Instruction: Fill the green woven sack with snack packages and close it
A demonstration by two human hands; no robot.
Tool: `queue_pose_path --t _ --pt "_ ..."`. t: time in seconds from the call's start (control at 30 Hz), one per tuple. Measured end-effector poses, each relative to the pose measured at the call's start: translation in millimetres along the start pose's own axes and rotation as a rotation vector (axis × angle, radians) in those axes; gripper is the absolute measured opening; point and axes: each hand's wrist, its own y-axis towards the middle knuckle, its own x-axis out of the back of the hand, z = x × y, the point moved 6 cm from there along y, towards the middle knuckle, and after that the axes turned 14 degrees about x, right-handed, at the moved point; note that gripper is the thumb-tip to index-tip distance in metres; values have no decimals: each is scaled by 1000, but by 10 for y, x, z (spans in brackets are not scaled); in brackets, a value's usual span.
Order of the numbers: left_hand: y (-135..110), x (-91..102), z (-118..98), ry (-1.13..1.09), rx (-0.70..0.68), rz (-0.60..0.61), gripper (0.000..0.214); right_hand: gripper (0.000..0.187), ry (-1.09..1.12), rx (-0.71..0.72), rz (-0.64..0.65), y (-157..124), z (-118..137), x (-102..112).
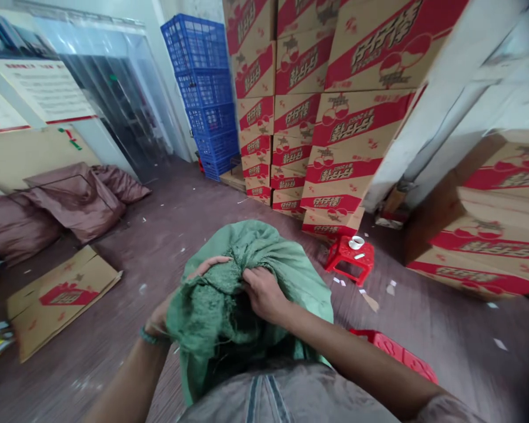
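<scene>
A green woven sack (300, 270) stands upright right in front of my body, its neck gathered into a twist with the frayed mouth flopping to the left. My left hand (207, 267) wraps around the loose mouth end from the left, partly hidden by the cloth. Against the gathered neck, my right hand (264, 291) is closed with its fingers bunched on the fabric. Whether a tie or cord lies between the fingers is hidden.
Stacked cartons (339, 120) rise ahead, beside blue crates (207, 88). Right of the sack stand a red stool (352, 261) with a small white cup (357, 242) and a red plastic item (401, 352). More cartons (489, 235) are at right; flattened cardboard (66, 299) and brown bags (74, 200) lie left.
</scene>
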Motion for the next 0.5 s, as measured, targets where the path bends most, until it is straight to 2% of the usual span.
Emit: queue_pose_path --t 0.1,0.17,0.23,0.3,0.33,0.37,0.43,0.47,0.5 --pt "-12 -51 -144 147 -85 -195 44 15 -204 134 9 3 -51 -46" --pt "-37 -67 -204 207 -180 -347 35 17 -242 118 90 38 -72 -40" --pt "-64 -76 -172 260 -240 -426 32 15 -167 57 248 107 -52 35" --pt "-104 -80 -90 422 -300 -481 30 13 40 22 369 232 25 203" --pt "-131 -92 -49 562 -346 -512 30 12 174 19 372 331 64 315" --pt "-165 -120 -15 729 -413 -546 31 13 295 12 322 453 75 436" --pt "-232 -216 37 1050 -581 -602 32 15 417 -47 133 702 -38 621" --pt "-258 -273 55 1171 -661 -616 33 18 425 -98 79 790 -142 627" --pt "-275 -323 67 1255 -723 -620 36 23 424 -178 98 837 -264 551"
